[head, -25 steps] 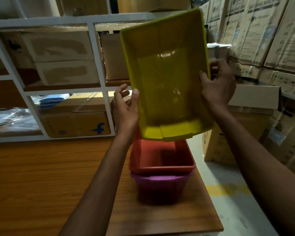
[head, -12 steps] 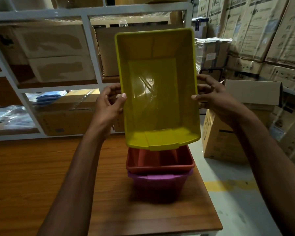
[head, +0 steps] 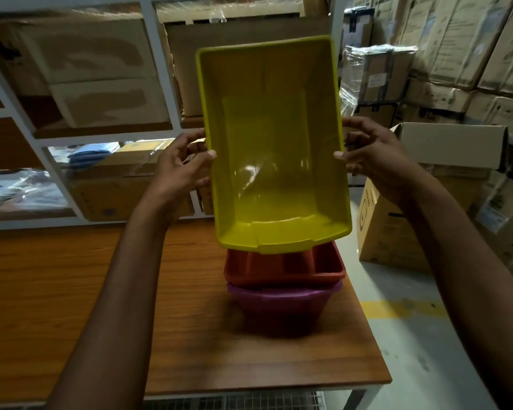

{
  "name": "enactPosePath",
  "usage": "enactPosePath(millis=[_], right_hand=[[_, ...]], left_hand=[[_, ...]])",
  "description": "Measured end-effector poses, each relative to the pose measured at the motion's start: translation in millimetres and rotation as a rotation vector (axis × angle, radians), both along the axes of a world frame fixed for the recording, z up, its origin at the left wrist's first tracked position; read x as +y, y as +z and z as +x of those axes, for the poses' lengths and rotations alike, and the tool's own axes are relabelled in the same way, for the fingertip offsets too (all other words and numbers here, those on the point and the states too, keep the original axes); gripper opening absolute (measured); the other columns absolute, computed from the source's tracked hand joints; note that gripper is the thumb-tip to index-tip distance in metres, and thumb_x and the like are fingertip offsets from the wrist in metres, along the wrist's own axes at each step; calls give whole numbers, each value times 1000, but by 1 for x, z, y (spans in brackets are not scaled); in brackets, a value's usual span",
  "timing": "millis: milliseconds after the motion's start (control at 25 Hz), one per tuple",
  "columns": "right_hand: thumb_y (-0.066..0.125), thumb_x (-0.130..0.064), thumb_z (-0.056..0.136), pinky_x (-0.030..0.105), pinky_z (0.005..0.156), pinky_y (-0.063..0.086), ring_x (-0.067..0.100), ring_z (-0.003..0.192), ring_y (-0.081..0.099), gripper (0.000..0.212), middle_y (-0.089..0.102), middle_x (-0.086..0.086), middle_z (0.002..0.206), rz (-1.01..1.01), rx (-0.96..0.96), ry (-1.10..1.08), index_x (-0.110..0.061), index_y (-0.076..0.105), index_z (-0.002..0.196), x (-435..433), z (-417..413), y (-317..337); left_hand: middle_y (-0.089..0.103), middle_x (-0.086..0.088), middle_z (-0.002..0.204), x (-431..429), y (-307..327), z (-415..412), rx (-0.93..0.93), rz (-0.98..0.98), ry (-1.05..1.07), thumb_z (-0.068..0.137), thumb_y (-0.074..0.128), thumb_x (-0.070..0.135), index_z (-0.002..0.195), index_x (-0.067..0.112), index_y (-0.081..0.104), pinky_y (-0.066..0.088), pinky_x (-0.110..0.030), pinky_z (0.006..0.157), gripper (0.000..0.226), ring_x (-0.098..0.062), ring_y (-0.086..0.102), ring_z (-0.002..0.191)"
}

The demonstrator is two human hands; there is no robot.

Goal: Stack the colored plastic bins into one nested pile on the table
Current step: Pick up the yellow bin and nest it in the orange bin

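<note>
Yellow bin (head: 274, 149) tipped up, frame centre, gripped by left hand (head: 179, 170) and right hand (head: 367, 156) on long rims; red bin (head: 285, 269), nested in purple bin (head: 282, 303), directly below.

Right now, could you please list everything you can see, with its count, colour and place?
yellow bin: one, yellow, held in the air above the stack, tilted with its opening toward the camera
red bin: one, red, nested in the purple bin
purple bin: one, purple, bottom of the stack, on the table near its right edge
table: one, brown wood, foreground
shelving rack: one, white, behind the table
cardboard boxes: many, brown, on the rack and stacked at the right
open carton: one, brown, on the floor right of the table
hands: two, left hand and right hand, gripping the yellow bin's long sides
</note>
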State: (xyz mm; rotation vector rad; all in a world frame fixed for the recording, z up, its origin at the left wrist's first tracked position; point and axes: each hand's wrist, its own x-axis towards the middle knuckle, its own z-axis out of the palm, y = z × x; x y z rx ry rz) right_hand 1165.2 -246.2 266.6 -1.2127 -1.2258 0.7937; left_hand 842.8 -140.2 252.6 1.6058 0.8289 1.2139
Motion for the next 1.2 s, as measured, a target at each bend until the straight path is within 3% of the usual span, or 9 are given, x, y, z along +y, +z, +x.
enactPosePath(millis=[120,320,400,520,640,800,960,1120,1200], right_hand=[[55,12,93,21,62,57,12,94,71,50,67,6,118,-128,116,29,-17,59,133,8,5,-3],[54,4,95,24,58,56,12,94,68,39,69,2,115,-369,215,-12,-18,62,126,22,12,-33],[55,5,94,20,51,53,6,77,68,37,70,1,104,-442,240,-37,-16,65,123,25,13,-46],[59,2,92,28,68,56,11,89,70,38,70,6,117,-524,234,-55,-14,66,126,31,18,-63],[60,-1,92,31,73,54,11,79,70,39,70,6,111,-586,245,-75,-12,65,130,35,19,-72],[60,0,92,30,73,57,18,96,67,40,66,9,134,-633,250,-136,-13,66,129,38,15,-82],[61,0,92,31,75,56,18,99,67,41,66,8,132,-637,263,-169,-12,66,131,33,7,-88],[61,-6,96,34,92,54,17,103,66,27,67,5,128,-615,214,-187,-14,66,121,26,-2,-91],[63,-9,97,39,101,53,18,106,66,14,69,5,123,-596,185,-230,-15,68,108,19,-6,-93]], left_hand=[[70,0,123,14,-3,3,36,-162,-36,98,65,13,135,23,63,60,-34,84,38,-14,71,109],[74,8,77,26,-27,18,31,-373,-56,98,63,7,119,16,67,57,-23,59,23,-2,67,68],[76,3,79,31,-41,22,18,-464,-28,97,63,5,110,15,68,59,-30,64,17,-9,69,76],[77,4,75,32,-58,26,49,-546,-1,98,62,7,100,18,71,54,-31,75,15,-9,69,75],[73,2,68,27,-68,30,68,-580,-15,102,57,10,109,14,69,54,-25,63,15,-2,67,53],[54,7,37,23,-76,35,101,-616,-29,106,48,9,131,5,61,48,-26,61,28,0,49,30],[59,5,47,30,-90,35,87,-652,5,103,56,11,126,5,67,45,-29,70,26,-3,51,37],[72,-11,106,37,-99,31,49,-649,21,99,66,15,120,12,70,54,-42,98,22,-19,67,96],[73,-10,106,34,-103,30,21,-625,38,99,66,16,121,11,70,58,-39,93,23,-17,68,94]])
